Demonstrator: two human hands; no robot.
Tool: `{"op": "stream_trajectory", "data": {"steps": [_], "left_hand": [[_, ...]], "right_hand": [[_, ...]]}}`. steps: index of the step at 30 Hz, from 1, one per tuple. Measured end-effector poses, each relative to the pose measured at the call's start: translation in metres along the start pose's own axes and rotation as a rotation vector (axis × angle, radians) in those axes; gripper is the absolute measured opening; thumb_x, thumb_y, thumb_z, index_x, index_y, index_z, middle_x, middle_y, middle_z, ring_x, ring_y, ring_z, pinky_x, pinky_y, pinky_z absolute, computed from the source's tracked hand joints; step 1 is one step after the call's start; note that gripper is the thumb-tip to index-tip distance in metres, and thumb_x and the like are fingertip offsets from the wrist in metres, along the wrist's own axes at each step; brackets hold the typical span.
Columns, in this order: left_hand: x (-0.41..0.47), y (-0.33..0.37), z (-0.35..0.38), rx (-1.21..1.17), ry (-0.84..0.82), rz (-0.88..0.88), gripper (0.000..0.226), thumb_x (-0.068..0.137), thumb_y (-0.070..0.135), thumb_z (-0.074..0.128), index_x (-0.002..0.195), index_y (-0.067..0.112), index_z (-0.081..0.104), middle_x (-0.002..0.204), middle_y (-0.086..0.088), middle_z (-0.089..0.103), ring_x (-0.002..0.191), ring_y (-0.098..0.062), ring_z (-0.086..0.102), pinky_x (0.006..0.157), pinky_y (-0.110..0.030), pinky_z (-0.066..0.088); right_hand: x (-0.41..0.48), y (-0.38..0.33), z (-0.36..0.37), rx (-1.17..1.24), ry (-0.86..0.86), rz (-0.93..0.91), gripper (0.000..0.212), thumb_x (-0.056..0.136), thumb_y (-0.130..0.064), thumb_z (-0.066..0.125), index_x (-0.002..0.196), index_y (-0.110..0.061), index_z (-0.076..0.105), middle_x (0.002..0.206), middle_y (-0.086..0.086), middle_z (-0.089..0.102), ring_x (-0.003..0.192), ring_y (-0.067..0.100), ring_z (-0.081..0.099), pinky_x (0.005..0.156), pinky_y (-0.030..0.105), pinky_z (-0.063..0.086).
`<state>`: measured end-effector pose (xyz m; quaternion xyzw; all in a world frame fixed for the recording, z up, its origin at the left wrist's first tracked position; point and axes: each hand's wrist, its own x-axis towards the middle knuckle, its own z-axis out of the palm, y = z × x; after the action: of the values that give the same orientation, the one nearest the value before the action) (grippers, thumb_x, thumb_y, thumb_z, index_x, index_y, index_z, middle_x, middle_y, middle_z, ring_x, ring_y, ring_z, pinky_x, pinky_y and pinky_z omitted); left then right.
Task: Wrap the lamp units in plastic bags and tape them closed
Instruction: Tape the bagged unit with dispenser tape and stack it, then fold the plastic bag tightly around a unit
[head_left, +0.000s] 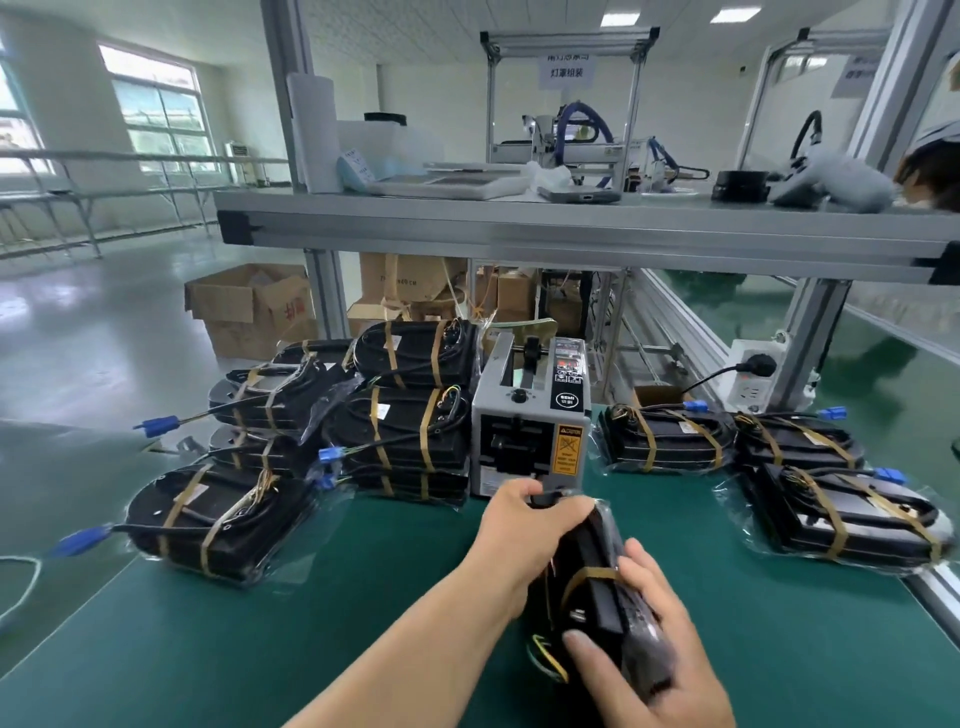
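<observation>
I hold a black lamp unit (597, 587) in a clear plastic bag on edge above the green table, just in front of the grey tape dispenser (530, 415). My left hand (524, 535) grips its far top end, right at the dispenser's outlet. My right hand (654, 644) grips its near end, thumb across the face beside a strip of brown tape. Yellow and green wires stick out at the near end.
Wrapped, taped lamp units are stacked left of the dispenser (400, 431), with one nearer at the left (218, 519) and three on the right (841, 514). The green mat (311, 623) lies under it all. An aluminium shelf (571, 228) runs overhead; cardboard boxes (249, 306) stand behind.
</observation>
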<state>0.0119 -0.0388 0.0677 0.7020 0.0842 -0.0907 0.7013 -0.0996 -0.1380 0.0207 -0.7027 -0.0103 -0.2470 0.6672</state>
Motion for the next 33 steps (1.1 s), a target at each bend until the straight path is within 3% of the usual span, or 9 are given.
{"op": "stream_trajectory", "data": {"steps": [6,9,12,13,15,19,23,29,33], "left_hand": [[-0.039,-0.006,-0.052,0.392,0.114,0.245,0.051,0.068,0.073,0.063,0.114,0.052,0.052,0.097,0.020,0.055,0.086,0.003,0.058,0.067,-0.014,0.042],[-0.058,-0.003,-0.097,0.523,0.234,0.396,0.044,0.076,0.073,0.057,0.116,0.055,0.049,0.113,0.036,0.043,0.109,0.017,0.043,0.082,-0.012,0.037],[-0.069,0.006,-0.138,0.388,0.148,0.324,0.041,0.087,0.063,0.059,0.123,0.044,0.057,0.115,0.029,0.062,0.107,0.013,0.055,0.098,-0.024,0.045],[-0.074,0.010,-0.149,0.277,0.093,0.303,0.034,0.090,0.058,0.059,0.121,0.043,0.062,0.113,0.024,0.068,0.105,0.009,0.061,0.098,-0.025,0.047],[-0.079,0.014,-0.171,0.135,0.095,0.303,0.017,0.096,0.044,0.058,0.109,0.047,0.069,0.108,0.020,0.073,0.102,0.003,0.067,0.092,-0.023,0.051],[-0.066,0.017,-0.223,-0.027,0.355,0.292,0.021,0.097,0.035,0.058,0.104,0.025,0.075,0.099,0.001,0.077,0.089,-0.016,0.074,0.075,-0.036,0.058],[-0.038,0.027,-0.288,-0.173,0.584,0.261,0.022,0.097,0.030,0.061,0.095,0.014,0.075,0.087,-0.006,0.077,0.067,-0.018,0.067,0.056,-0.025,0.052],[0.008,0.031,-0.358,-0.139,0.737,0.146,0.027,0.098,0.035,0.060,0.083,0.013,0.066,0.059,-0.006,0.057,0.036,-0.015,0.042,0.036,-0.014,0.035],[0.030,0.024,-0.373,-0.101,0.750,0.071,0.033,0.097,0.038,0.058,0.086,0.009,0.068,0.073,-0.011,0.067,0.051,-0.022,0.056,0.047,-0.025,0.049]], "right_hand": [[0.021,-0.015,-0.011,0.321,0.035,0.109,0.041,0.075,0.044,0.041,0.100,0.014,0.052,0.099,-0.015,0.077,0.087,-0.004,0.072,0.072,0.008,0.054],[0.038,-0.038,-0.012,0.455,0.085,0.289,0.032,0.092,0.020,0.044,0.092,-0.008,0.061,0.076,-0.004,0.078,0.060,0.000,0.071,0.050,0.012,0.053],[0.053,-0.043,0.005,0.620,-0.219,0.556,0.029,0.097,-0.001,0.045,0.081,-0.010,0.068,0.054,0.001,0.069,0.042,0.012,0.066,0.035,0.022,0.050],[0.053,-0.051,0.020,0.650,-0.260,0.601,0.011,0.088,-0.009,0.057,0.082,-0.007,0.066,0.056,0.005,0.070,0.044,0.014,0.067,0.036,0.024,0.052],[0.052,-0.057,0.052,0.666,-0.331,0.649,0.039,0.059,-0.017,0.076,0.093,-0.002,0.065,0.073,0.015,0.074,0.060,0.021,0.073,0.049,0.029,0.059],[0.059,-0.064,0.127,0.706,-0.548,0.772,0.053,0.086,-0.025,0.069,0.133,-0.005,0.053,0.125,0.028,0.063,0.103,0.038,0.069,0.079,0.057,0.060],[0.078,-0.069,0.197,0.541,-0.646,0.712,0.059,0.096,-0.033,0.060,0.149,-0.019,0.036,0.131,0.019,0.063,0.091,0.023,0.073,0.068,0.042,0.063],[0.089,-0.064,0.276,0.196,-0.720,0.494,0.088,0.088,-0.017,0.075,0.156,-0.033,0.022,0.153,0.004,0.044,0.131,0.027,0.054,0.111,0.051,0.044],[0.096,-0.054,0.299,0.169,-0.696,0.496,0.077,0.086,-0.008,0.076,0.151,-0.024,0.037,0.136,0.004,0.056,0.118,0.028,0.063,0.103,0.049,0.052]]}}
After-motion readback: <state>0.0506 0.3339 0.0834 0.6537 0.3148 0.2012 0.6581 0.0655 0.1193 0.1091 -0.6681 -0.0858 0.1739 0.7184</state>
